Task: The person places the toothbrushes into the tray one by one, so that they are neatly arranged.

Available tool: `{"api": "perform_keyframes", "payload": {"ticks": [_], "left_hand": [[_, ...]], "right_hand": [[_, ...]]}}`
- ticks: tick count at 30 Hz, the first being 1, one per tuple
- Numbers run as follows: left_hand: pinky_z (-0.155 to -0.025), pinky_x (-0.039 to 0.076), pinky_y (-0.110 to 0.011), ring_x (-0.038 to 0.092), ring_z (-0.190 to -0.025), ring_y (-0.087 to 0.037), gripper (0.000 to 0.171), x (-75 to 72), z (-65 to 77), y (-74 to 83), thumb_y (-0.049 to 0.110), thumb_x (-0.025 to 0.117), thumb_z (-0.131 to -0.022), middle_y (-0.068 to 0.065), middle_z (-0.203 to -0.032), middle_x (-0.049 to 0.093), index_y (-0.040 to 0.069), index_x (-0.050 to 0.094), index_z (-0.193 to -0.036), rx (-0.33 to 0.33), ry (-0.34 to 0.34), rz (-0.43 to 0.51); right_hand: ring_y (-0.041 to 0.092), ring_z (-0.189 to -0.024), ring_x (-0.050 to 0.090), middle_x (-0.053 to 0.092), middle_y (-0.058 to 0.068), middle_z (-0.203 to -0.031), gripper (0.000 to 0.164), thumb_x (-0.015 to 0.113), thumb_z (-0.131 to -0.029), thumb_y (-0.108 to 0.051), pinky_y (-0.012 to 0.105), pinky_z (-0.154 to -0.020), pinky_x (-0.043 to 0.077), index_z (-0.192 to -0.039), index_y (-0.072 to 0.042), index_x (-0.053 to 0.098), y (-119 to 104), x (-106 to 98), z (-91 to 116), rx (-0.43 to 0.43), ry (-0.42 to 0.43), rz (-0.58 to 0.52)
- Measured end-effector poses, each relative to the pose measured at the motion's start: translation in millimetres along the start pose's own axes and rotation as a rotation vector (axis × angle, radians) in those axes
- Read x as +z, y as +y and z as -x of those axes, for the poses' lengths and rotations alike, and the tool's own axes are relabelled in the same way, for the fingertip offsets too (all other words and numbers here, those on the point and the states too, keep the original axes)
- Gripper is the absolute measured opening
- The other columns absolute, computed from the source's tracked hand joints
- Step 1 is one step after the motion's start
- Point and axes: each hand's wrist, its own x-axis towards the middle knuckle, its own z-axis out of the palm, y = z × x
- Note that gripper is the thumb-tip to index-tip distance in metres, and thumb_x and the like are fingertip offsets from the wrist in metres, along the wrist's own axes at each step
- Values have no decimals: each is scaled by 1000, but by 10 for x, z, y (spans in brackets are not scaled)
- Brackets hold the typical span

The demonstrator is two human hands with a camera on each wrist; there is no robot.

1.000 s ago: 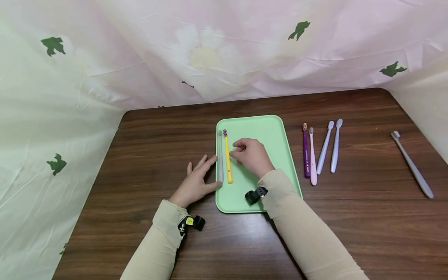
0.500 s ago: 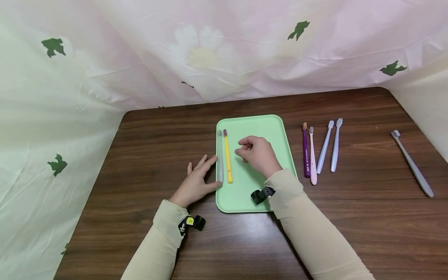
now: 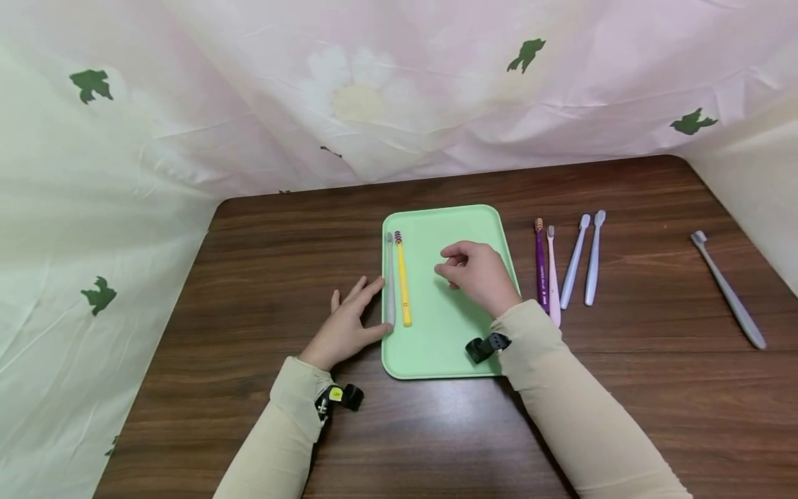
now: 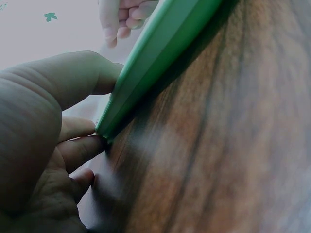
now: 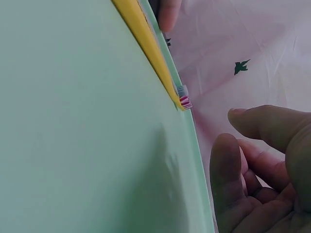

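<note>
Touching left rim of light-green rectangular tray (image 3: 449, 355) with left hand (image 3: 341, 334), spreading its fingers and thumb nearly straight. Holding right hand (image 3: 479, 276) raised over tray's right half, curling its fingers loosely and leaving a visible gap between thumb and index fingertip in the right wrist view. Seeing slim grey toothbrush (image 3: 391, 298) and yellow toothbrush with purple-striped bristles (image 3: 402, 281) lying side by side along tray's left edge, pointing heads toward far end. Right of tray, on dark-brown wood-grain desk (image 3: 280, 256), seeing purple toothbrush with orange-striped bristles (image 3: 541, 270), pale-pink toothbrush (image 3: 553, 284), two pale-blue toothbrushes (image 3: 574, 263); then, well apart near desk's right edge, grey-blue toothbrush (image 3: 728, 291) lying at a slant.
</note>
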Motion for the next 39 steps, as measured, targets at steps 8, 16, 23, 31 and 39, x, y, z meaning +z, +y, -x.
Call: {"api": "perform_keyframes", "payload": {"ticks": [8, 16, 23, 31, 39], "left_hand": [[-119, -14, -53, 11, -154, -19, 82, -6, -1, 8, 28, 77, -91, 0, -161, 34, 16, 32, -159, -6, -3, -4], [-119, -14, -53, 11, -154, -20, 83, -3, -7, 18, 28, 77, -90, -1, -162, 32, 17, 32, -159, -14, -6, 8], [-118, -15, -53, 11, -154, -20, 83, -10, -2, 19, 26, 77, -90, -1, -161, 34, 16, 32, -159, -10, -5, 11], [-118, -14, -53, 12, -154, -20, 82, -3, -15, 21, 28, 76, -90, 0, -161, 34, 17, 33, -159, -13, -3, 4], [-118, -15, -53, 11, -154, -20, 82, -7, -7, 16, 27, 76, -90, -2, -161, 34, 16, 32, -159, -9, -6, 7]], "right_hand": [[17, -69, 70, 68, 7, -95, 34, 73, -92, -22, 33, -67, 50, -121, -5, 69, 35, -155, 48, -40, 29, 34], [19, -73, 67, 69, 8, -97, 35, 72, -93, -27, 33, -66, 49, -121, -4, 69, 193, -453, 45, -55, 95, 147], [23, -89, 62, 68, 10, -101, 39, 71, -94, -31, 34, -73, 49, -121, -3, 69, 274, -634, 82, -52, 117, 180], [23, -88, 63, 70, 10, -103, 40, 68, -96, -36, 32, -69, 50, -121, -4, 70, 380, -865, 150, -54, 150, 206], [25, -89, 62, 70, 13, -104, 44, 67, -96, -38, 33, -70, 49, -123, -3, 68, 450, -1034, 252, -58, 176, 234]]}}
